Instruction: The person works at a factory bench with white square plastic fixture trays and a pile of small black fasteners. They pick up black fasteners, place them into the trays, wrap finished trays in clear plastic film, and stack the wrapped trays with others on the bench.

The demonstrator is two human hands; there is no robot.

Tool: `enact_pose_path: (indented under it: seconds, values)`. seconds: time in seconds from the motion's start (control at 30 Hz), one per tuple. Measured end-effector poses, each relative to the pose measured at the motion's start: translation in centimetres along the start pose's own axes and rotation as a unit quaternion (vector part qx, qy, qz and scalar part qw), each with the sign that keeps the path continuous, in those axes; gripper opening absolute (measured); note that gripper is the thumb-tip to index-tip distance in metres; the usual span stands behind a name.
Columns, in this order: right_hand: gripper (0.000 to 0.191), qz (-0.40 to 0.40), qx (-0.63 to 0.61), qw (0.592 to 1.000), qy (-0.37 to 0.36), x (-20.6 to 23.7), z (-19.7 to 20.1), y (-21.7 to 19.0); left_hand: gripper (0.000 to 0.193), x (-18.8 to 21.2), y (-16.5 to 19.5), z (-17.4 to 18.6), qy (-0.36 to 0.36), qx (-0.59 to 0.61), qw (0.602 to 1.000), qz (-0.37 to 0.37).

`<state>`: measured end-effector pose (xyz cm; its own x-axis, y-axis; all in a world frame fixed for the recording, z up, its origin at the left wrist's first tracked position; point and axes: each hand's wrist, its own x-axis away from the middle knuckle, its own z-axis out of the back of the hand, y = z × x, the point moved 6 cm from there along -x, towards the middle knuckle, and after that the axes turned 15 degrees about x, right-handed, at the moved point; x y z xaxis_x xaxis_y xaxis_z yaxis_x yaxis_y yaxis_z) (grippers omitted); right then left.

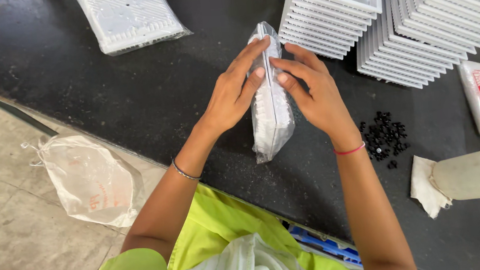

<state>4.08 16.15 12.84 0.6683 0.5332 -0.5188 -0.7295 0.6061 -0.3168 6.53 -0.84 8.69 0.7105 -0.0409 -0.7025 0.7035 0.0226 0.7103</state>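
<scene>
You are working at a black table (104,100), and most of it is taken up by white trays. The unwrapped stacks (392,17) at the far right are still waiting, many trays deep. One bagged tray (128,16) is lying flat at the far left, so by the look of it at least one is finished.

You are holding another tray (270,100) on edge in the middle of the table, already inside its clear bag. Your left hand (236,92) is pressing flat on its left face, fingers stretched along the top, and your right hand (312,91) is pressing the right face, thumb at the seam. The bag's mouth seems not yet closed.

Black pellets (385,135) are lying just right of your right wrist.
</scene>
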Motion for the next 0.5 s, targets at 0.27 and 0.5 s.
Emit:
enact_pose_path:
  seconds: [0.27,0.5]
  values:
    - [0.026,-0.005,0.100,0.995,0.031,0.9,1.6,0.5,0.030,-0.3,0.4,-1.0,-0.022,-0.055,0.998,-0.015]
    - [0.026,0.014,0.130,0.991,0.027,1.1,2.9,1.1,0.016,-1.4,1.2,-1.9,-0.036,-0.120,0.991,-0.038]
